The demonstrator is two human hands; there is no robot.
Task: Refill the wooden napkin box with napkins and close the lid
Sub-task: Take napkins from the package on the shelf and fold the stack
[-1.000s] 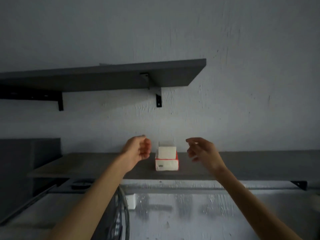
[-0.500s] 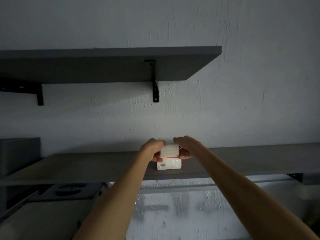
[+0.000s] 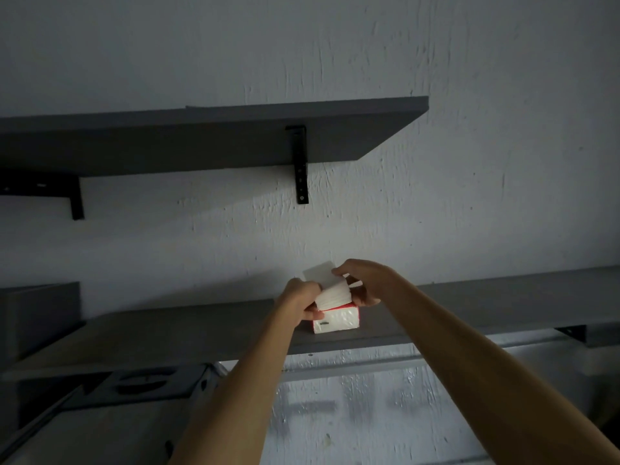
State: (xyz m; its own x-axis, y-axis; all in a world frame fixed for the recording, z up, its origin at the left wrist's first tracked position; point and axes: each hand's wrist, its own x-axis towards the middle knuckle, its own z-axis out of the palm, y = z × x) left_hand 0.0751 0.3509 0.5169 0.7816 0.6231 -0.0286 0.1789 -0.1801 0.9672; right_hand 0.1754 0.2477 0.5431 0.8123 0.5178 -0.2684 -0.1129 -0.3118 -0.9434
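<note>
A white stack of napkins (image 3: 330, 290) is tilted up out of a red and white plastic napkin pack (image 3: 337, 321) that rests on the lower grey shelf (image 3: 201, 330). My left hand (image 3: 300, 302) grips the stack's left side. Its right side and top are held by my right hand (image 3: 360, 281). The topmost sheet sticks up at the back. No wooden napkin box is in view.
An upper grey shelf (image 3: 201, 139) on black brackets hangs above the hands, against a rough white wall. A dark box-like shape (image 3: 37, 317) stands at the lower shelf's left end. Below the shelf at the left lies a dark surface (image 3: 127, 384) with round openings.
Both hands went from open beside the pack to closed on the napkin stack. The stack has since risen and tilted out of the pack.
</note>
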